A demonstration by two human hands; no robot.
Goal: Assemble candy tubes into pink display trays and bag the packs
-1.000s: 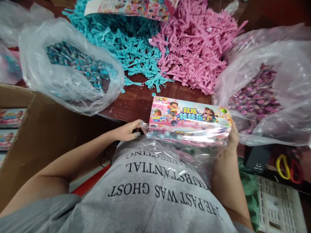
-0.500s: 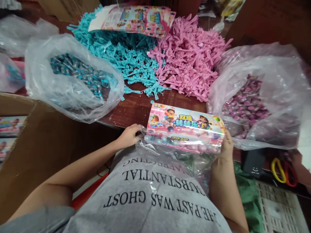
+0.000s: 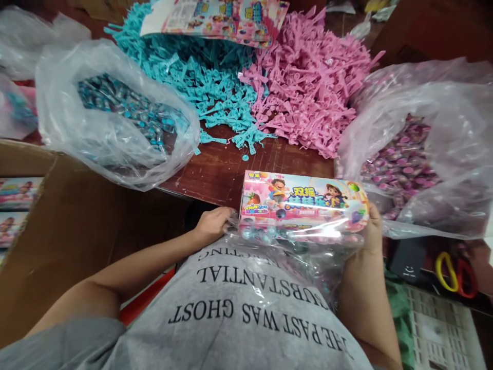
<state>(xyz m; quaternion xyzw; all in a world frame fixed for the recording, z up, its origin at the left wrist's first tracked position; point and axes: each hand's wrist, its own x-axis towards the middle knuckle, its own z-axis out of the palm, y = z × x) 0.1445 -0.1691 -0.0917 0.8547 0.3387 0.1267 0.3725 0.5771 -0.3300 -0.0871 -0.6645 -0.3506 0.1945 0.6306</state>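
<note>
A printed candy display box (image 3: pixel 304 200), pink and colourful with cartoon figures, is held level in front of my shirt. Pale blue and pink round pieces show along its near side. Clear plastic film (image 3: pixel 308 259) hangs below the box and bunches at its left end. My left hand (image 3: pixel 213 226) pinches this film by the box's left corner. At the other end, my right hand (image 3: pixel 373 231) grips the box, with its thumb by the edge and its other fingers mostly hidden. How far the film covers the box I cannot tell.
On the table (image 3: pixel 215 177) lie heaps of blue plastic pieces (image 3: pixel 219 97) and pink plastic pieces (image 3: pixel 308 97), with printed cards (image 3: pixel 219 23) on top. Open bags of blue candies (image 3: pixel 127 110) and pink candies (image 3: pixel 404 154) flank them. A carton (image 3: pixel 69 226) stands left; scissors (image 3: pixel 456 275) lie right.
The box sits slightly further right and lower in view, its top tilted more towards me. Both hands have moved with it and keep their hold. The whole view has shifted a little.
</note>
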